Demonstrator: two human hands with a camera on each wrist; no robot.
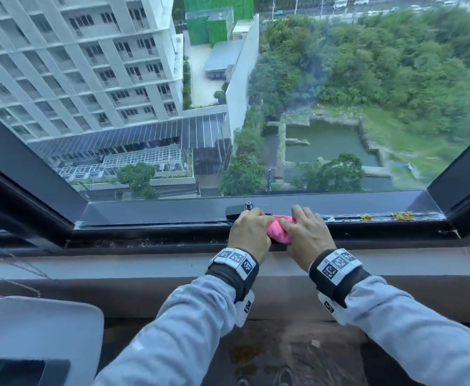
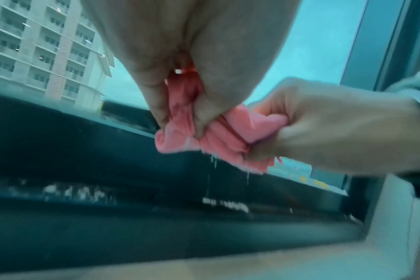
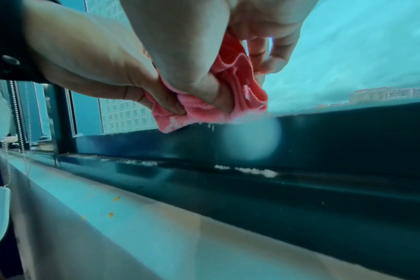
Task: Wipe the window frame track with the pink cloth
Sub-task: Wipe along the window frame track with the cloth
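Both the left hand (image 1: 249,232) and right hand (image 1: 306,232) clench their grip on the bunched, dripping pink cloth (image 1: 278,231) above the dark metal window frame track (image 1: 150,242), so wrung water may spread the yellow crumbs (image 1: 401,215).

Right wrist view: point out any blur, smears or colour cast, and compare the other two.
Right wrist: a round hazy smear veils the dark window frame track beside the pink cloth; teal cast. Left wrist: same cast, motion-blurred track. Head: natural colour, hands sharp, treetops streaked at top right.
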